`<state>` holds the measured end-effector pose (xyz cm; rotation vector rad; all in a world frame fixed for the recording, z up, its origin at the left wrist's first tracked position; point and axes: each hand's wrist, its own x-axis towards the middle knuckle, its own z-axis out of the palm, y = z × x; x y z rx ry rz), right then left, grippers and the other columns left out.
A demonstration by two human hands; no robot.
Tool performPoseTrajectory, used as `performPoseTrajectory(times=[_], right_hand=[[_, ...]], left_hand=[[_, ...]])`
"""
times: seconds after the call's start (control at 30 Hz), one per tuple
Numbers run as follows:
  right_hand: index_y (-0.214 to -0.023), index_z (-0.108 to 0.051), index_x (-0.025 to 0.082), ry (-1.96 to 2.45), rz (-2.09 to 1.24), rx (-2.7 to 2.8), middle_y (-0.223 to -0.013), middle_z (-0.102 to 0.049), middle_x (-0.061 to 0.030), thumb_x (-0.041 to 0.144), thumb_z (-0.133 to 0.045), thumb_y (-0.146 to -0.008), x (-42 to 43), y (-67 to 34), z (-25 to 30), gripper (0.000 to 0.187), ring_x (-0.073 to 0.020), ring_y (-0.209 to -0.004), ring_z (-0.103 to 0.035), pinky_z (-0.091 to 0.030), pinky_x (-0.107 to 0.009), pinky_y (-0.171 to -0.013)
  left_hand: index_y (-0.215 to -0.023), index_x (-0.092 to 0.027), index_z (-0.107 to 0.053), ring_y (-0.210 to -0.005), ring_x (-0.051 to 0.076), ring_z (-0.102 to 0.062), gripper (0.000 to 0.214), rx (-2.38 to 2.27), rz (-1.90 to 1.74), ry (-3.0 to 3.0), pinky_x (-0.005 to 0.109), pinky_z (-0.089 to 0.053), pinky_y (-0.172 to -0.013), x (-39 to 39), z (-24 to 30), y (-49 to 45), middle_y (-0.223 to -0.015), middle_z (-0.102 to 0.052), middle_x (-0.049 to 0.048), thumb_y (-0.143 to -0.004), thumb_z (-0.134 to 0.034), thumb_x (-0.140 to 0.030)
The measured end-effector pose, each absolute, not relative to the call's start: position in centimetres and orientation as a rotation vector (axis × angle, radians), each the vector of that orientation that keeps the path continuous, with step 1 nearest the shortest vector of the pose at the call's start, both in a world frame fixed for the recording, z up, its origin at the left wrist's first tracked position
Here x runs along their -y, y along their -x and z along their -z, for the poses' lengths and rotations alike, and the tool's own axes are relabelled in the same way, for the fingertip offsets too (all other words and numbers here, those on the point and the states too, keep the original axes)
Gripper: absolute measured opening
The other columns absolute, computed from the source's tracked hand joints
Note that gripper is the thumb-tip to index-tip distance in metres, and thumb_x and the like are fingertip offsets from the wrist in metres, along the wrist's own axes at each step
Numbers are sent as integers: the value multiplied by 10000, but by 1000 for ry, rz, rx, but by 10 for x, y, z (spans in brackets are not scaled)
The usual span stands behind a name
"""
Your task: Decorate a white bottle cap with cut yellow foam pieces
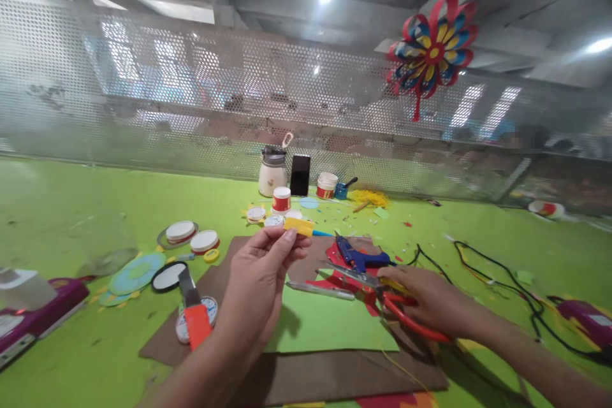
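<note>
- A green surface (71, 217) runs back to a perforated metal screen (143, 89), and a red, blue and yellow paper pinwheel (433, 51) hangs at the upper right.
- At the far left edge sits a magenta tool (33, 319). Beside it are teal paper discs (136, 273) and two white lids (180, 231).
- An orange-handled utility knife (194, 312) lies on the left end of a sheet of brown cardboard (310, 376).
- The left hand (261, 280) is raised over the cardboard, with thumb and fingertips pinched shut on a small yellow piece (299, 226). A thin blue strip juts from its right end.
- Further back stand a white jar (272, 175), a black phone (299, 174) and a red-and-white roll (281, 199).
- A green sheet (329, 325) lies on the cardboard below the left hand.
- A blue glue gun (358, 258) rests on red paper scraps, just left of the right hand.
- The right hand (428, 303) lies low on the surface, its fingers curled over the handles of the red-handled scissors (406, 322). The blades point left.
- A black cable (502, 280) winds across the right side.
</note>
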<state>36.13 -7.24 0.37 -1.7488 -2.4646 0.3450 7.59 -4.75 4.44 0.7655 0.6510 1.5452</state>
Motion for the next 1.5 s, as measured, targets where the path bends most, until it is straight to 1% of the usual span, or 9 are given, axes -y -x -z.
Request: performPoseTrajectory(times=[0.17,0.23,0.33,0.47,0.6,0.83,1.13,1.27,1.5], right_hand=[[-1351,-454,242,1493,-652,2024,-1375,-532,-143,316,-563,-867,92,-346,-22,502,-288,-1246,-519,-396,-470,-1047],[-1357,-415,257,1272,-865,1819,-1211,-619,-130,347,-590,-864,100,-324,-22,531,-260,-1085,-613,-487,-437,-941],[-1159,-498,254,1139,-1118,1555,-914,-640,-49,385,-618,-866,111,-280,-13,342,-200,-817,-643,-532,-371,-774],[-993,-504,261,1050,-1266,1345,-870,-569,-13,569,-631,-825,121,-228,-4,373,-141,-706,-559,-499,-289,-640],[-1062,-470,267,916,-1256,1273,-889,-518,-7,640,-603,-809,122,-203,4,470,-115,-702,-503,-452,-244,-624],[-1137,-473,263,988,-925,1543,-895,-513,-13,522,-569,-874,116,-206,21,381,-142,-746,-486,-439,-270,-654],[-942,-455,231,1001,-961,1513,-806,-484,11,557,-537,-871,117,-207,14,343,-113,-630,-455,-371,-228,-522],[-950,-444,229,986,-971,1514,-823,-494,0,572,-476,-899,118,-207,14,349,-121,-652,-470,-389,-226,-521],[-1040,-461,236,1007,-958,1523,-879,-529,-26,617,-417,-913,117,-207,17,404,-156,-748,-532,-475,-269,-634]], left_hand=[[-734,-137,-723,-656,76,-627,129,-681,-1547,-736,139,-502,-614,51,-50,-75,-745,-733,36,-679,-816,-206],[-725,-144,-731,-666,70,-624,124,-685,-1552,-701,134,-508,-627,54,-53,-76,-750,-730,21,-664,-826,-196],[-704,-160,-734,-735,89,-651,122,-659,-1565,-659,154,-533,-683,58,-56,-80,-783,-737,12,-643,-838,-181],[-746,-161,-734,-801,116,-678,131,-633,-1537,-635,212,-548,-814,61,-55,-84,-830,-743,24,-660,-828,-192],[-762,-148,-716,-845,140,-694,154,-657,-1541,-614,242,-536,-890,64,-55,-89,-841,-735,32,-656,-824,-179],[-730,-159,-704,-834,125,-689,136,-663,-1552,-647,228,-543,-877,71,-51,-96,-798,-726,17,-664,-817,-196],[-735,-186,-726,-844,119,-692,141,-668,-1539,-641,208,-544,-871,73,-46,-105,-814,-746,2,-641,-832,-191],[-716,-183,-720,-848,127,-696,167,-684,-1520,-616,209,-548,-862,74,-45,-105,-803,-745,2,-612,-849,-203],[-721,-180,-719,-855,124,-693,171,-684,-1510,-585,189,-543,-843,75,-44,-105,-818,-753,17,-614,-849,-203]])
